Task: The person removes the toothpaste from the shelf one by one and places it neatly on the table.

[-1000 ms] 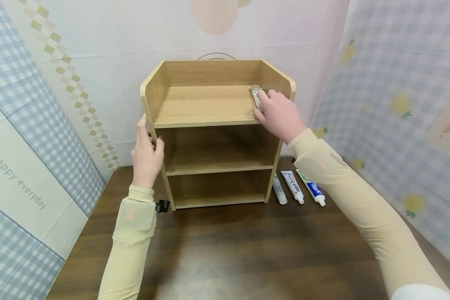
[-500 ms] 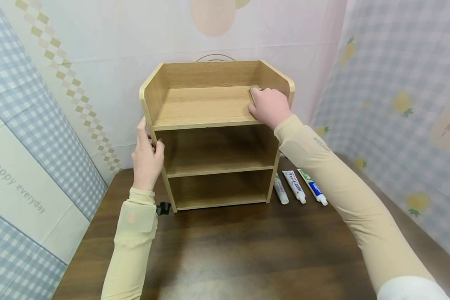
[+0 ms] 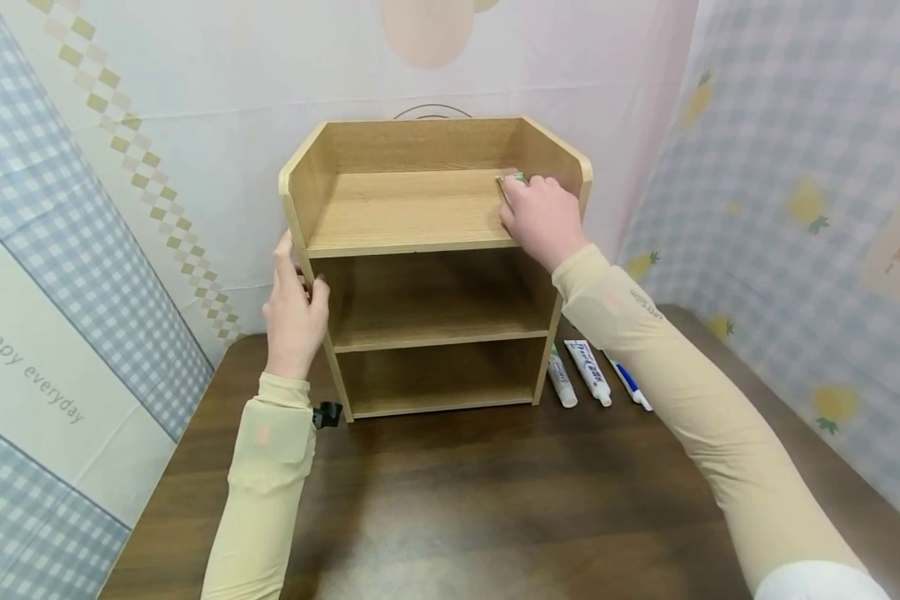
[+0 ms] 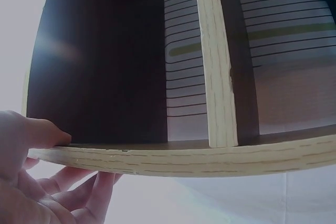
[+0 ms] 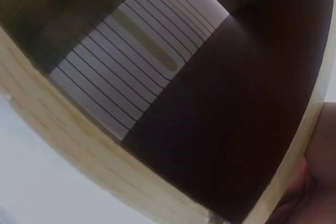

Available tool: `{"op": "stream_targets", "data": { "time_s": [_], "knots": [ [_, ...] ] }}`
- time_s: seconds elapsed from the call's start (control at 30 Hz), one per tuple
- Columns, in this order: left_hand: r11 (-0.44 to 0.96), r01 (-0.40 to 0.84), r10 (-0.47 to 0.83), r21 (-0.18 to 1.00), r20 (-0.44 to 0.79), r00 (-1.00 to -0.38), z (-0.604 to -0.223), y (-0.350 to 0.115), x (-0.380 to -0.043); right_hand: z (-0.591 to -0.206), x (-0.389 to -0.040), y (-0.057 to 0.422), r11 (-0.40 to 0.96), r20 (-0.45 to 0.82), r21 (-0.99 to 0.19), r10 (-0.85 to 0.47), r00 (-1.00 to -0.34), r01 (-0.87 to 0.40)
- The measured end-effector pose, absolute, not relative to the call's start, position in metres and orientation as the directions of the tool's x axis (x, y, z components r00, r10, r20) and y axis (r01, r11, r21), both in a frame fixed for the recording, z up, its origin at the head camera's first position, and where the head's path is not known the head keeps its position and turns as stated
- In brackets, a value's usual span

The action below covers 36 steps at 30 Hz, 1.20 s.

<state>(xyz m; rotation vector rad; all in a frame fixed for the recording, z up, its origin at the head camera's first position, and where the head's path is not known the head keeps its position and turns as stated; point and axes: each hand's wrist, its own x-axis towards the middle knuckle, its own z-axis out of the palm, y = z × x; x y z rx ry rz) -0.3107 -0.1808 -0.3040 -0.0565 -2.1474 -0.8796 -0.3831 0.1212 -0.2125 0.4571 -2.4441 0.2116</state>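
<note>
A light wooden shelf unit [image 3: 412,204] with a raised rim stands on the table. My left hand [image 3: 294,321] grips its left side panel; the left wrist view shows the thumb [image 4: 50,132] inside the panel's edge and the fingers outside. At the right end of the top board, my right hand [image 3: 543,218] holds a toothpaste tube, mostly hidden under the fingers. Only the tube's green-tinged end [image 3: 518,177] shows past them. In the right wrist view, part of the right hand [image 5: 310,187] appears beyond the panel's edge, its grip out of sight.
Right of the shelf unit, several toothpaste tubes lie on the dark table [image 3: 450,500]: a pale one [image 3: 562,382], a white one [image 3: 589,373] and a blue one [image 3: 630,383], partly behind my right sleeve. A patterned cloth [image 3: 645,50] hangs behind the unit.
My right hand has shifted slightly left and closed further over the tube on the top board. Its forearm now covers more of the blue tube. The left hand keeps its place.
</note>
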Motion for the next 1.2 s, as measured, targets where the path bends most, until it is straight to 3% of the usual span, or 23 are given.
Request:
{"op": "stream_targets", "data": {
  "time_s": [0.3, 1.2],
  "knots": [
    [0.751, 0.311, -0.247, 0.582, 0.686, -0.685, -0.305, -0.180, -0.309, -0.220, -0.379, 0.122, 0.904, 0.664, -0.082, -0.265, -0.699, -0.420],
    [0.760, 0.294, -0.255, 0.580, 0.682, -0.686, -0.307, -0.185, -0.309, -0.254, -0.341, 0.124, 0.853, 0.852, 0.037, -0.299, -0.429, -0.521]
  ]
}}
